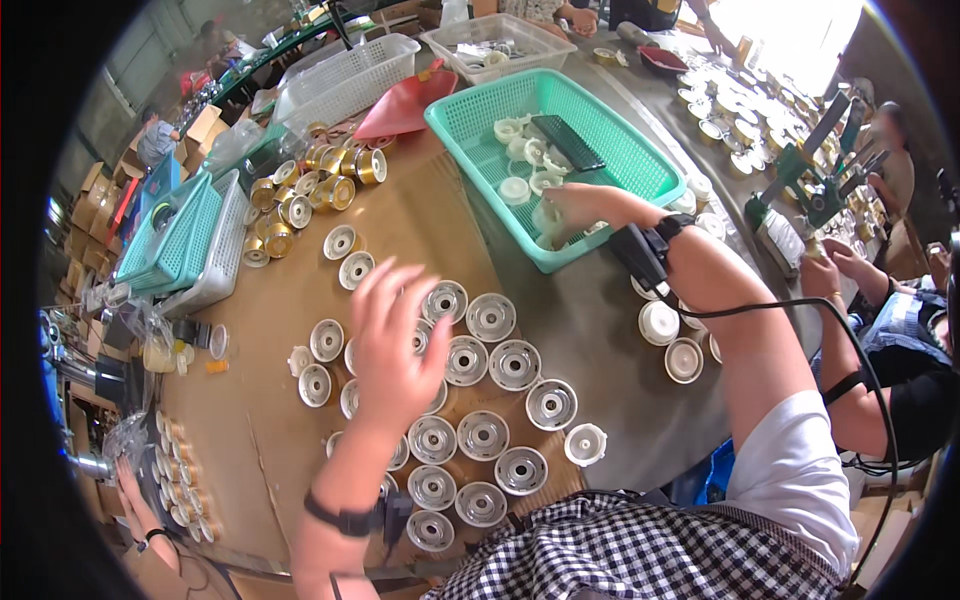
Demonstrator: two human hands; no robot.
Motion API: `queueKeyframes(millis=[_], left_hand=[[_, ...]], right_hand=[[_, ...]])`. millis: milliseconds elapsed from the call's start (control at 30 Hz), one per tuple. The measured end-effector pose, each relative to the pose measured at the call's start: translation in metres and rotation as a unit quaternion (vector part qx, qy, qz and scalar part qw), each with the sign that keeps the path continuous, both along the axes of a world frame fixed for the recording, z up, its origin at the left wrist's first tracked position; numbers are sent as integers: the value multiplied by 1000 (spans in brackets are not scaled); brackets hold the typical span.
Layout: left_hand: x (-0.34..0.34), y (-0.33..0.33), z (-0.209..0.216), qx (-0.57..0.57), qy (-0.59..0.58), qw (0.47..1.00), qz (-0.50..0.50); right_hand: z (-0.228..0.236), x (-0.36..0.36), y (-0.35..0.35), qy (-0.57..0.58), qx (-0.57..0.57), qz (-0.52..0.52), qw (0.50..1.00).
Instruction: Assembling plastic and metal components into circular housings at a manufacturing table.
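My left hand [395,345] is raised over the brown board with its fingers spread and nothing in them. Below and beside it stand several round cups with silvery, ring-shaped tops [483,435], set close together in loose rows. My right hand [580,210] reaches over the near rim of a teal plastic basket [610,135], fingers pointing down among white plastic parts [515,190]. Its fingertips are blurred against a whitish piece, so I cannot see whether they grip it. A black slotted piece [568,142] also lies in the basket.
Gold cylinders [335,190] lie heaped at the back left, near a red scoop [405,103]. White round parts [660,322] sit right of the basket under my right arm, where a black cable [770,303] hangs. A co-worker's hands [825,265] are near a green press [820,190].
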State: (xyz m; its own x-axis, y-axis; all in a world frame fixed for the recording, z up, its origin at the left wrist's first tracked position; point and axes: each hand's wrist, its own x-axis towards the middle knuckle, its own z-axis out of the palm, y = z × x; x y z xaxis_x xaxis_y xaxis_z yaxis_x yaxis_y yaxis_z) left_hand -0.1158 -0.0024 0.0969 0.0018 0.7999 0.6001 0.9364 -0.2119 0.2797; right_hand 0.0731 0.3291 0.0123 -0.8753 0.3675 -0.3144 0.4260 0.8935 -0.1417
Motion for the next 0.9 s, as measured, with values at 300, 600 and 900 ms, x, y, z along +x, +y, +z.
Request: queueKeyframes(millis=[300, 600, 900], left_hand=[[43, 284, -35, -283, 196, 938, -22], [41, 334, -72, -446, 298, 843, -38], [25, 277, -8, -225, 128, 965, 34]], right_hand=[[19, 14, -3, 4, -2, -211, 977], [22, 23, 0, 159, -148, -213, 953], [7, 18, -2, 156, -69, -88, 981]])
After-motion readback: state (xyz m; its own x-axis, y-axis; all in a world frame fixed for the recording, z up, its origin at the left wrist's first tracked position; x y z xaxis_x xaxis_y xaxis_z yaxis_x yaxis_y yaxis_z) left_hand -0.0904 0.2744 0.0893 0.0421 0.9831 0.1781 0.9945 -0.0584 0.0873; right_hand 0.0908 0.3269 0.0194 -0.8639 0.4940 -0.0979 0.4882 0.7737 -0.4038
